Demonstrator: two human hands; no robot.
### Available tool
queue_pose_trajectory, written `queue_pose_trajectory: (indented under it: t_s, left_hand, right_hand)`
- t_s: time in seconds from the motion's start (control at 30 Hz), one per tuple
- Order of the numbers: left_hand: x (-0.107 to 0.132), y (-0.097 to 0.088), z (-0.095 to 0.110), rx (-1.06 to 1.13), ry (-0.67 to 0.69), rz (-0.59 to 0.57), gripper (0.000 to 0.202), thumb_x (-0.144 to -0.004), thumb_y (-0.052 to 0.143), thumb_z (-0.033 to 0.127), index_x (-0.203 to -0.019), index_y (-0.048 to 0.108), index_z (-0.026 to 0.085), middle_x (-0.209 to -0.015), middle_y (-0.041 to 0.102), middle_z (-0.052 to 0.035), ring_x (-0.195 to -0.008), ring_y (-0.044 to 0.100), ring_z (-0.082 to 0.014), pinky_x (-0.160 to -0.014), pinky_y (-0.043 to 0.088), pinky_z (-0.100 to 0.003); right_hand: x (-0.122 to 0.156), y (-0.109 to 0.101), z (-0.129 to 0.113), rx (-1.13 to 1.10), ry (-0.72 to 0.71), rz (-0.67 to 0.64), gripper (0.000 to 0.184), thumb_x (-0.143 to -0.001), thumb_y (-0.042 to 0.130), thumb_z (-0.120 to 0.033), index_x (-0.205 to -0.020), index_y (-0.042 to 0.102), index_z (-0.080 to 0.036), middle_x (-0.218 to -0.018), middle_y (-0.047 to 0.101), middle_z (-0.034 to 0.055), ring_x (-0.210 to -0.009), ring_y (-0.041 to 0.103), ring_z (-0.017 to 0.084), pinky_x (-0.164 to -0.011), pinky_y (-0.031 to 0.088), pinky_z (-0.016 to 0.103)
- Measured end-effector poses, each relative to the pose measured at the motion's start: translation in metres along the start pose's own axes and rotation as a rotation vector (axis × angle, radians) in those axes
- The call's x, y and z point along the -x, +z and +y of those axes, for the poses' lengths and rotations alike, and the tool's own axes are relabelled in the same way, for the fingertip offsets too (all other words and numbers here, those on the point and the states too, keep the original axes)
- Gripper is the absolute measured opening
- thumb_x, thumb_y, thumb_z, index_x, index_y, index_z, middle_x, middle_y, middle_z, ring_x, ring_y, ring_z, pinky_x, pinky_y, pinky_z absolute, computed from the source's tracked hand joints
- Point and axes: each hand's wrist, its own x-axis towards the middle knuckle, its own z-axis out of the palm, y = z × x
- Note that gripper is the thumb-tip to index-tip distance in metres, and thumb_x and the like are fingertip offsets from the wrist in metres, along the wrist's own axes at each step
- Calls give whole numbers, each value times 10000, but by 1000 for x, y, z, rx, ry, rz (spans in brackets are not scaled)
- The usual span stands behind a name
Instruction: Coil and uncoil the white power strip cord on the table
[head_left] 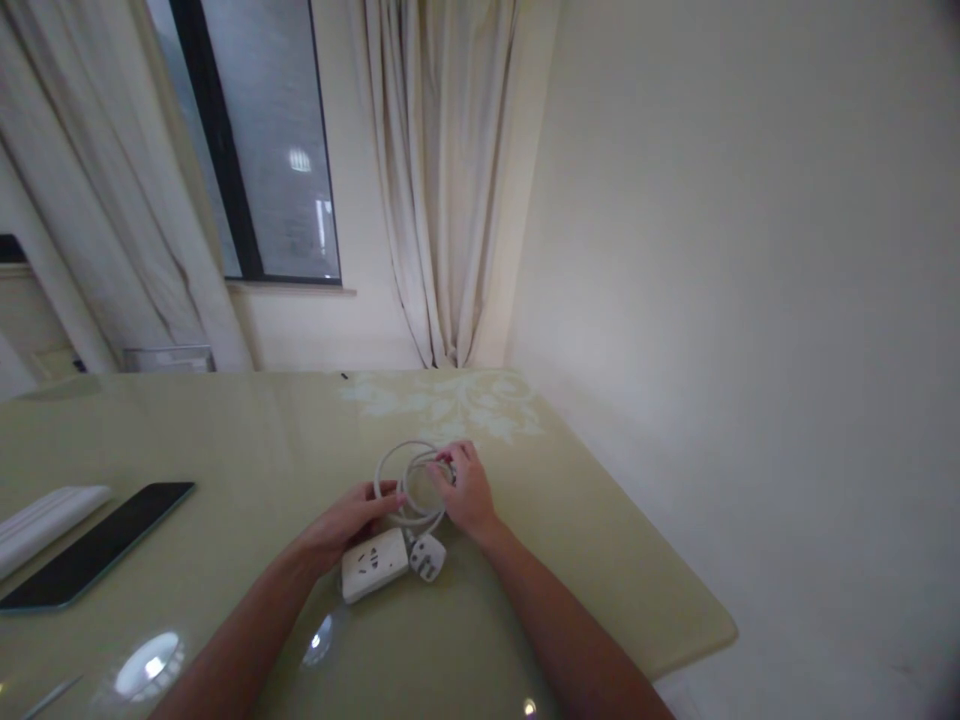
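At the far left a pale curtain (112, 200) hangs behind the glossy greenish table (247, 440), and nearer on the left a long white bar (52, 520) lies on the tabletop, partly out of view. Just right of it sits a flat dark panel (101, 545), slanting away from me, with a thin stick (52, 697) at the near left edge. Farther back is the dark-framed window (270, 140), and a small dark piece (344, 376) rests near the table's far edge. Then comes my left hand (356, 520), its thumb and fingers closed on the left side of the coiled pale cable (418, 521), toward the middle of the scene. On the near side of the coil is the white socket block (375, 567), its slotted face showing, and just right of that the white plug (428, 557), prongs in view. My right hand (466, 490) pinches the loops at the coil's right side. Beyond it, a pale floral pattern (457, 400) shows on the far part of the table, below a second curtain (450, 200); a plain wall (750, 300) fills the right
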Motion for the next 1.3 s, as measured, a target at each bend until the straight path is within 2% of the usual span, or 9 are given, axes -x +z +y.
queue_pose_trajectory:
  t_s: [0.2, 0.37, 0.47, 0.57, 0.67, 0.83, 1.07, 1.17, 1.3]
  left_hand:
    - [5, 19, 6, 272, 24, -110, 479, -684, 974, 343, -1082, 780, 160, -1068, 814, -119, -921, 772, -236, -869, 578, -334]
    - [11, 31, 7, 385, 57, -96, 579, -683, 981, 333, -1182, 723, 192, -1211, 792, -137, -1070, 778, -282, -1016, 581, -414]
    - [10, 40, 5, 426, 57, -64, 627, -697, 982, 448, -1190, 690, 192, -1117, 787, -122, -990, 776, -267, -949, 605, -418]
    - [4, 47, 19, 385, 154, 97, 631, -704, 954, 565, -1119, 679, 177, -827, 684, 2, -698, 677, -145, -754, 596, -324]
    - [-4, 51, 55, 221, 253, 236, 656, -755, 829, 734, -1000, 662, 149, -604, 413, 117, -452, 359, -53, -493, 410, -231]
    - [-2, 46, 125, 144, 261, 122, 687, -852, 634, 825, -966, 690, 150, -540, 328, 125, -395, 210, -52, -430, 291, -224]
    - [14, 25, 155, 349, 415, 143, 378, -846, 842, 475, -881, 706, 123, -612, 341, 99, -471, 258, -42, -454, 349, -162]
    - [23, 13, 164, 473, 458, 191, 373, -906, 806, 469, -958, 736, 107, -625, 285, 109, -464, 191, -33, -422, 299, -132]
    - [39, -1, 177, 533, 526, 333, 331, -911, 808, 434, -975, 752, 114, -613, 258, 110, -453, 160, -33, -390, 268, -118]
  right_hand:
    - [-5, 3, 16, 157, 150, 56, 634, -816, 799, -242, -1412, 601, -156, -1503, 565, 222, -1457, 491, 374, -1244, 371, 534]
    - [-9, 1, 31, -175, 417, -69, 723, -802, 800, -328, -1454, 533, -167, -1267, 724, 168, -1201, 695, 325, -1082, 507, 491]
    - [-11, -1, 33, -362, 413, -68, 573, -762, 816, -322, -1281, 604, -206, -1023, 753, 58, -969, 719, 253, -986, 544, 442]
    - [-13, -2, 25, -486, 387, -73, 515, -772, 819, -441, -1178, 602, -209, -896, 716, -1, -770, 699, 191, -787, 580, 355]
    - [-12, -4, 8, -772, 372, -70, 633, -792, 821, -596, -1218, 561, -207, -769, 656, -48, -599, 656, 154, -609, 535, 289]
    - [-18, -19, -26, -1036, 258, 69, 620, -884, 766, -671, -1264, 540, -236, -705, 655, -58, -565, 644, 130, -553, 504, 234]
    - [-67, -45, -71, -889, 104, 93, 592, -908, 699, -741, -1185, 588, -231, -775, 714, -19, -555, 681, 140, -565, 581, 274]
    - [-92, -46, -94, -897, 57, 43, 617, -915, 679, -751, -1264, 587, -251, -860, 738, -3, -607, 709, 143, -597, 598, 285]
    - [-109, -50, -101, -973, 110, 202, 518, -971, 616, -712, -1206, 611, -250, -967, 742, 31, -720, 733, 154, -639, 597, 285]
